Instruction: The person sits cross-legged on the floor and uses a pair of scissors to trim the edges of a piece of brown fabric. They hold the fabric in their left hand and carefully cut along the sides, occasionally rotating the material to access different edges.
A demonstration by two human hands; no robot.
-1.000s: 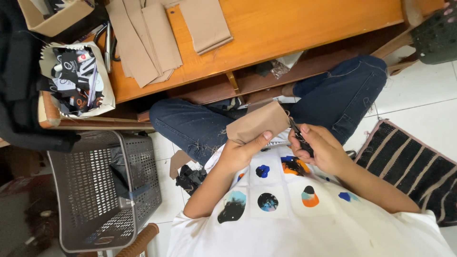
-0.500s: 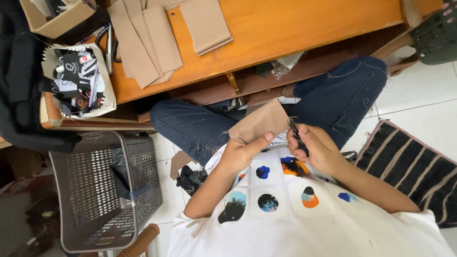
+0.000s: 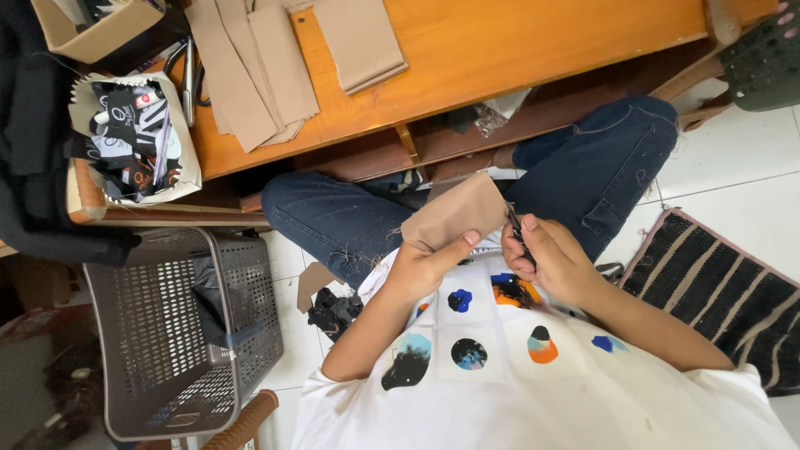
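Centre of the frame: the left hand (image 3: pixel 425 267) grips a tan fabric piece (image 3: pixel 454 212), thumb pressed flat on its lower edge, fingers clamped around it from behind. The piece is held over the lap, above blue jeans (image 3: pixel 350 221) and in front of a white shirt with coloured patches (image 3: pixel 500 350).

Just right of it, the right hand (image 3: pixel 554 258) has its fingers closed tight on a small dark tool (image 3: pixel 518 233), whose tip meets the right edge of the fabric piece. What kind of tool it is, I cannot tell; it is mostly hidden in the hand.

Across the top runs an orange wooden tabletop (image 3: pixel 517 50). On it, upper centre, lies a stack of tan fabric (image 3: pixel 358 37), and to its left a looser fan of tan pieces (image 3: pixel 250 75).

Upper left, a paper container (image 3: pixel 133 137) holds black-and-white scraps, and a cardboard box (image 3: pixel 92 29) sits in the corner above it.

Lower left, a grey plastic basket (image 3: pixel 167 333) stands on the white tile floor, with dark cloth inside. A dark scrap (image 3: pixel 333 310) lies on the floor between the basket and the left arm.

Right edge: a striped mat (image 3: pixel 733 292) on the floor.
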